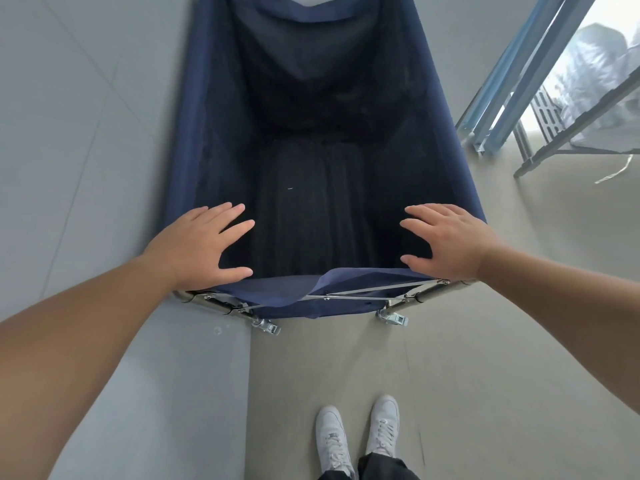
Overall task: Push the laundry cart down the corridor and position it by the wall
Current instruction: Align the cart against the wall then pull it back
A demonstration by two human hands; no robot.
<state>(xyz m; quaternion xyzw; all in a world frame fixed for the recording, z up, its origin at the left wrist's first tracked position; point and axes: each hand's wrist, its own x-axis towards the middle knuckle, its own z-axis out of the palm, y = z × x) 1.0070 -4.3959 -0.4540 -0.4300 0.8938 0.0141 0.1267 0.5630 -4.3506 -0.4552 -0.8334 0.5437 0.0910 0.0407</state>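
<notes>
The wall [69, 133] runs along the left side of the view. The laundry cart [311, 133] stands with its left flank close against this wall; whether the two touch cannot be told. The left hand [204, 244] hovers at the cart's near left corner, fingers straight and spread, its grip apart and clamped on nothing. The cart's navy fabric bin holds no visible laundry. The near metal frame [363, 294] and two casters [266, 325] sit on the floor [485, 341]. The right hand [446, 240] lies at the near right corner, fingers likewise straight and apart; contact with the rim is uncertain. Further right, a blue metal rack [512, 77] stands well apart from the cart. The person's white shoes [356, 431] stand together behind the cart.

Status: the cart appears already positioned parallel to the wall. Remaining work is judged minimal: at most a final nudge.
</notes>
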